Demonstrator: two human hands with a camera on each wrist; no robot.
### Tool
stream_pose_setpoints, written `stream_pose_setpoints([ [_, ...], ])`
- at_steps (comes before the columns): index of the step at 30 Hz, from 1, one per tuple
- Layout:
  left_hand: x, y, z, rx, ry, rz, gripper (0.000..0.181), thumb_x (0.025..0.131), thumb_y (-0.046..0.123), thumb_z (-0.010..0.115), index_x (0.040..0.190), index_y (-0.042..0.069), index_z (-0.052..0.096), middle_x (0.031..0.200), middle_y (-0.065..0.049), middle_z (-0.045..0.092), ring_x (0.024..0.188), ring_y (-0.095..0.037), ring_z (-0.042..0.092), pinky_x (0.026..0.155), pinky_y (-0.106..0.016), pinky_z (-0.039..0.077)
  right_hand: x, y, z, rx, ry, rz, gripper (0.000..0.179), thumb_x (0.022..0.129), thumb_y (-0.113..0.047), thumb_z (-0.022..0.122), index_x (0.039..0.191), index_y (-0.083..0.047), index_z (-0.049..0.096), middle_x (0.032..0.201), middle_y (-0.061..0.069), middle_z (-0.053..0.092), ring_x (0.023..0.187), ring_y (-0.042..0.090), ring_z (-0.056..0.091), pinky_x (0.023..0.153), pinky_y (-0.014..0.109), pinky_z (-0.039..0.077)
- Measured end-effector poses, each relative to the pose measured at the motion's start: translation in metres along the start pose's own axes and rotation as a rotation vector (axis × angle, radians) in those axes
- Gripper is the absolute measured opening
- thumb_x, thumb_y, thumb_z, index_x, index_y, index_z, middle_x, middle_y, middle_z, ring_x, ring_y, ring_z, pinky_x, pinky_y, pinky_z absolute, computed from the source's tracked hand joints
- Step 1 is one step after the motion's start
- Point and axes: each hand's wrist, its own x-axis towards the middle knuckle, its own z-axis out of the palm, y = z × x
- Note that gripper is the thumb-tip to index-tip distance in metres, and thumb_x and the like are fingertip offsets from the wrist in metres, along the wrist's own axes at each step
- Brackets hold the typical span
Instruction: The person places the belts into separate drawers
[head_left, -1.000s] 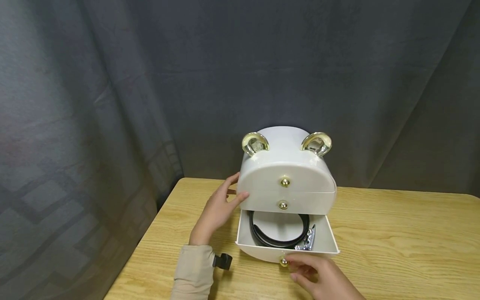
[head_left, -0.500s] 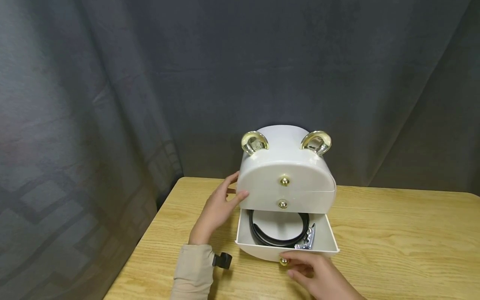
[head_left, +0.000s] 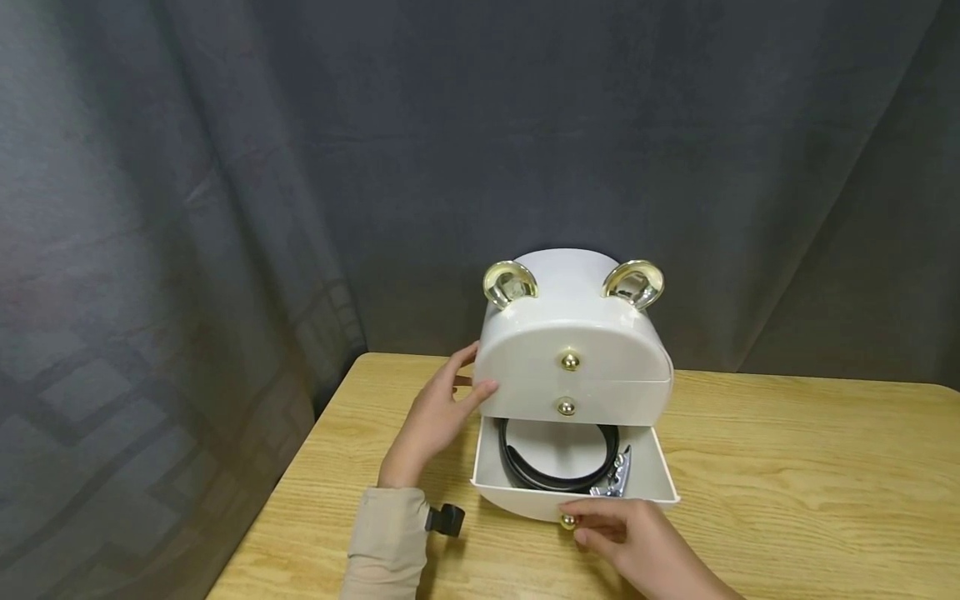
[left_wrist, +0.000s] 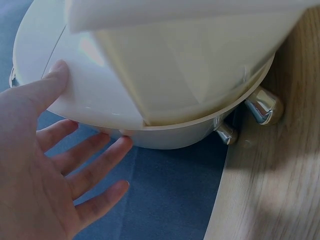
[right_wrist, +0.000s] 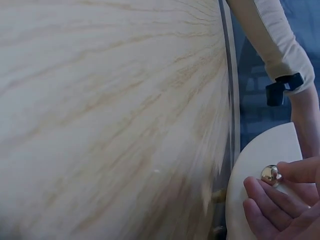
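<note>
A white jewelry box point(head_left: 573, 350) with gold ear-shaped trims stands on the table, its lowest drawer point(head_left: 663, 471) pulled out. Inside the drawer a black belt point(head_left: 555, 483) lies coiled, its silver buckle point(head_left: 617, 479) at the right. My left hand point(head_left: 435, 417) rests against the box's left side, thumb on the front face. In the left wrist view the left hand's fingers point(left_wrist: 100, 170) look straight and spread. At the drawer's front my right hand point(head_left: 637, 542) has its fingertips around the gold drawer knob point(right_wrist: 270, 175); in the head view they partly cover it.
The wooden table point(head_left: 810, 475) extends right of the box. A dark grey curtain point(head_left: 420, 167) hangs behind and to the left of the table. A small black device point(head_left: 447, 521) is strapped at the left wrist, beside the beige sleeve point(head_left: 390, 533).
My right hand's index fingertip has shifted slightly left and up, over the knob. The left hand, the drawer and the belt stay almost the same.
</note>
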Motion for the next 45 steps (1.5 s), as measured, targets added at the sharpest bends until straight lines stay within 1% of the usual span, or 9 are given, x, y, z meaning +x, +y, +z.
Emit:
stream_pose_setpoints([
  [3, 0.000, 0.000, 0.000, 0.004, 0.000, -0.001, 0.070, 0.090, 0.060, 0.062, 0.151, 0.036, 0.039, 0.138, 0.001, 0.055, 0.120, -0.023, 0.056, 0.094, -0.051, 0.047, 0.001, -0.002, -0.001, -0.012, 0.011, 0.013, 0.023, 0.090, -0.009, 0.073, 0.112, -0.003, 0.074, 0.104, 0.006, 0.074, 0.092, 0.004, 0.067, 0.077, 0.026, 0.056],
  [8, 0.000, 0.001, 0.001, 0.004, -0.005, 0.004, 0.070, 0.090, 0.060, 0.062, 0.151, 0.035, 0.038, 0.138, 0.001, 0.055, 0.120, -0.022, 0.056, 0.094, -0.051, 0.048, 0.001, -0.004, -0.002, 0.001, 0.012, 0.014, 0.023, 0.090, -0.008, 0.072, 0.112, -0.002, 0.074, 0.105, 0.007, 0.074, 0.093, 0.003, 0.067, 0.077, 0.026, 0.056],
  [15, 0.001, 0.001, 0.003, 0.004, -0.003, -0.001, 0.069, 0.090, 0.060, 0.062, 0.151, 0.036, 0.039, 0.139, 0.001, 0.054, 0.120, -0.022, 0.056, 0.094, -0.051, 0.048, 0.000, -0.005, -0.004, 0.010, 0.007, 0.055, 0.022, 0.090, -0.008, 0.073, 0.111, -0.003, 0.075, 0.104, 0.005, 0.074, 0.092, 0.004, 0.067, 0.078, 0.026, 0.056],
  [23, 0.000, -0.001, 0.002, 0.025, 0.004, -0.002, 0.070, 0.089, 0.060, 0.063, 0.151, 0.037, 0.038, 0.143, 0.005, 0.051, 0.120, -0.021, 0.056, 0.094, -0.049, 0.048, 0.003, -0.004, -0.006, -0.044, 0.025, 0.077, 0.021, 0.087, -0.008, 0.075, 0.107, -0.007, 0.077, 0.100, -0.001, 0.075, 0.091, 0.002, 0.067, 0.079, 0.027, 0.056],
  [30, 0.000, 0.001, 0.000, 0.029, 0.007, 0.012, 0.069, 0.091, 0.058, 0.063, 0.151, 0.035, 0.038, 0.139, 0.002, 0.054, 0.120, -0.023, 0.057, 0.094, -0.050, 0.048, 0.008, -0.004, -0.009, 0.000, 0.035, 0.072, 0.019, 0.085, -0.005, 0.076, 0.104, -0.004, 0.077, 0.098, 0.003, 0.075, 0.089, 0.003, 0.068, 0.076, 0.025, 0.056],
  [37, 0.001, 0.000, 0.000, 0.022, 0.007, 0.018, 0.068, 0.091, 0.058, 0.063, 0.151, 0.036, 0.039, 0.141, 0.004, 0.052, 0.120, -0.021, 0.057, 0.093, -0.049, 0.048, 0.010, -0.004, -0.012, 0.028, 0.034, 0.115, 0.019, 0.084, -0.005, 0.077, 0.103, -0.005, 0.078, 0.098, 0.004, 0.075, 0.088, 0.013, 0.071, 0.075, 0.024, 0.056],
  [41, 0.001, 0.000, -0.001, 0.021, 0.005, 0.019, 0.069, 0.091, 0.058, 0.062, 0.151, 0.035, 0.039, 0.142, 0.004, 0.051, 0.120, -0.021, 0.057, 0.093, -0.049, 0.049, 0.012, -0.004, -0.012, 0.022, 0.044, 0.110, 0.020, 0.083, -0.004, 0.078, 0.102, -0.005, 0.078, 0.097, 0.004, 0.075, 0.087, 0.013, 0.072, 0.074, 0.023, 0.056],
  [45, 0.000, 0.000, -0.003, 0.022, 0.011, 0.007, 0.069, 0.090, 0.059, 0.063, 0.151, 0.036, 0.039, 0.141, 0.004, 0.052, 0.120, -0.021, 0.056, 0.093, -0.049, 0.049, 0.016, -0.003, -0.012, 0.010, 0.051, 0.104, 0.020, 0.082, -0.004, 0.078, 0.102, -0.006, 0.078, 0.096, 0.004, 0.076, 0.087, 0.010, 0.071, 0.075, 0.023, 0.056],
])
